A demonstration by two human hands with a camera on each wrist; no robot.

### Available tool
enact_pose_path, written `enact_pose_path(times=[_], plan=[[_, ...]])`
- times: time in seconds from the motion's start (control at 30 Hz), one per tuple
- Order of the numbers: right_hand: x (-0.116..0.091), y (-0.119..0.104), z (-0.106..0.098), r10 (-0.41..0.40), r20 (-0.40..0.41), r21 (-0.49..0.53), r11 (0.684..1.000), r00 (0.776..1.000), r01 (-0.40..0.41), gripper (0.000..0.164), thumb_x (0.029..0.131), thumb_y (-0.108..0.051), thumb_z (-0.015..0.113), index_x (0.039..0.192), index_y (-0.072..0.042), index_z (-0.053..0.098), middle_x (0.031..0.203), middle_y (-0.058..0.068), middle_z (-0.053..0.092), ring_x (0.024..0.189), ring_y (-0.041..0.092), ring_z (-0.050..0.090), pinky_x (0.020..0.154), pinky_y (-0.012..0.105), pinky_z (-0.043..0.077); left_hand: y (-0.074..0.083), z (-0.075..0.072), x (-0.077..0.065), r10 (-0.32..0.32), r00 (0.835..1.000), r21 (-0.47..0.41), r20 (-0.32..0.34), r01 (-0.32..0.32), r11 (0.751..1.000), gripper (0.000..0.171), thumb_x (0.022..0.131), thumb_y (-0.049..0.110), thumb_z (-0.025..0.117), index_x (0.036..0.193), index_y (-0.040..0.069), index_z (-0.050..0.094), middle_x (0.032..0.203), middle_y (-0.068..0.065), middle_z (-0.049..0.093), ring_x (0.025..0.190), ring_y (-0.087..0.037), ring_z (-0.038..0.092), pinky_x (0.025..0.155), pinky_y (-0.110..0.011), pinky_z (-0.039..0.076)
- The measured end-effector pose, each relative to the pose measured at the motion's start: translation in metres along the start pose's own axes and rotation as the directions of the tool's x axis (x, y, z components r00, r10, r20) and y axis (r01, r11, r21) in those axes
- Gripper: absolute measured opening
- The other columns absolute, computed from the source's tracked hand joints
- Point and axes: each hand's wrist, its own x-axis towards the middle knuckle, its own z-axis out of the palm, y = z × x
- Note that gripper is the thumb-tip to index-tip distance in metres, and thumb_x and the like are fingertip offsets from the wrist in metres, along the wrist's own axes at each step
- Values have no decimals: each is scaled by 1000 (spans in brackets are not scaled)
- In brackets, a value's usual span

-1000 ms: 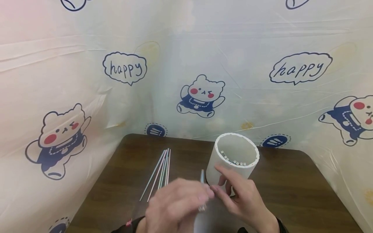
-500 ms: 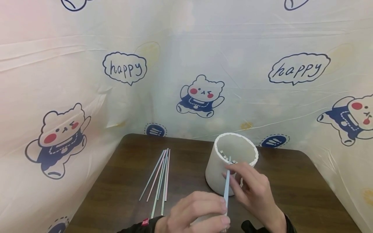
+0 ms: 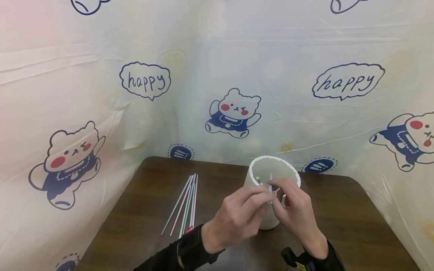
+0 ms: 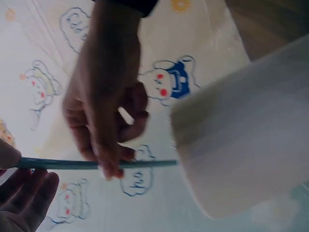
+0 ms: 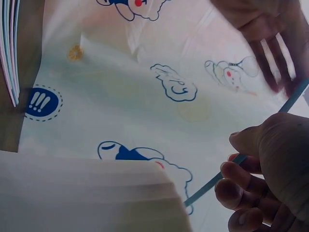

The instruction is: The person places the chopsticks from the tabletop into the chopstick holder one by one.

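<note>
A light blue chopstick [image 4: 149,164] is held between my two hands, its far tip at the rim of a white cylindrical holder [image 3: 269,222]. My left hand [image 3: 235,214] grips the near, patterned end. Partway along the shaft, my right hand [image 3: 296,210] pinches the chopstick between thumb and fingers, as the right wrist view shows. Both hands overlap the holder's near side in the head view and hide part of its rim. Inside the holder, small pale square ends [image 3: 258,180] show along the near wall.
Several pastel chopsticks [image 3: 188,199] lie fanned on the dark wooden table [image 3: 342,218], left of the holder, partly behind my left sleeve [image 3: 193,244]. A patterned cloth backdrop [image 3: 234,56] surrounds the table on its back and sides.
My left hand has moved right and forward toward the holder with the chopstick. My right hand has moved slightly right and now pinches the shaft; the chopstick's tip has come over to the holder.
</note>
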Motion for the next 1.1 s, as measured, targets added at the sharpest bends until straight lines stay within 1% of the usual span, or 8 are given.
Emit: enact_pose_path(times=[0.07,0.17,0.3,0.43,0.53,0.7,0.97,1.1], plan=[[-2,2,1,27,25,-2,1000,999,-27,42,104,-42,51,110,-4,68,91,4,65,70,4,52,59,11,36,-8,7,-7,-52,998,-16,30,52,999,24,93,5,71,116,1,65,109,-9,68,101,-14,67,99,-22,55],[-5,4,1,51,45,-5,999,998,-51,38,103,-39,54,112,-5,68,93,4,66,71,4,53,60,12,38,-17,16,-13,-88,995,-21,53,89,996,23,93,6,71,115,4,67,108,-6,68,100,-12,66,98,-20,55],[-7,5,2,70,60,-14,998,996,-69,22,94,-15,73,114,-7,68,95,3,67,72,3,54,60,14,39,-27,27,-20,-130,989,2,74,130,991,18,94,9,71,112,6,69,106,-4,67,100,-11,63,96,-18,54],[-7,6,4,54,54,-28,998,997,-52,39,77,7,81,110,-9,69,93,1,67,70,3,53,59,14,39,-37,36,-27,-187,977,20,100,186,982,15,95,11,70,110,8,71,105,-3,66,99,-11,61,90,-14,52],[-7,7,7,51,54,-44,998,997,-48,38,75,9,81,106,-9,69,89,-1,65,67,3,50,58,11,38,-43,41,-32,-241,961,27,138,239,971,13,96,14,69,109,9,72,106,-2,65,100,-12,60,86,-14,51],[-9,12,8,95,89,-81,993,992,-88,29,80,5,80,103,-8,69,87,-2,61,65,1,43,59,8,36,-48,46,-36,-299,933,45,202,296,954,14,99,19,66,110,12,72,108,0,64,105,-12,58,89,-19,52],[-13,14,6,90,77,-70,994,993,-84,29,77,3,82,102,-10,71,81,-4,58,62,0,40,57,8,33,-50,48,-41,-315,921,85,229,303,949,16,102,21,61,109,13,73,109,1,66,110,-14,58,96,-23,50],[-12,14,6,83,65,-47,996,994,-80,31,76,5,82,101,-9,72,80,-4,59,62,1,42,56,9,35,-50,49,-42,-307,923,93,232,294,951,19,103,22,59,108,14,75,109,1,67,110,-14,58,96,-25,49]])
